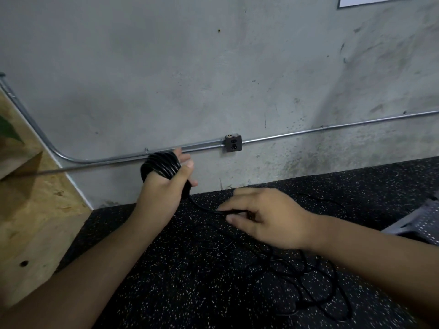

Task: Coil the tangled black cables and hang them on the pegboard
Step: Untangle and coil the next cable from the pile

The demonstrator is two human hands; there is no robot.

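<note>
Speckled black flooring [166, 293] bears loose cable [316, 274] yet uncoiled. Left hand [166, 184] carries several wound turns [164, 166]; right hand [263, 217] pinches the feeding strand. Pegboard unseen; hanging outstanding.

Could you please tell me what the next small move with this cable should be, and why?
Probably carry the right hand up and around the left hand to lay another turn on the coil. Several turns already wrap that hand, the right hand pinches the cable just beyond it, and a loose tangle lies on the floor.
</note>
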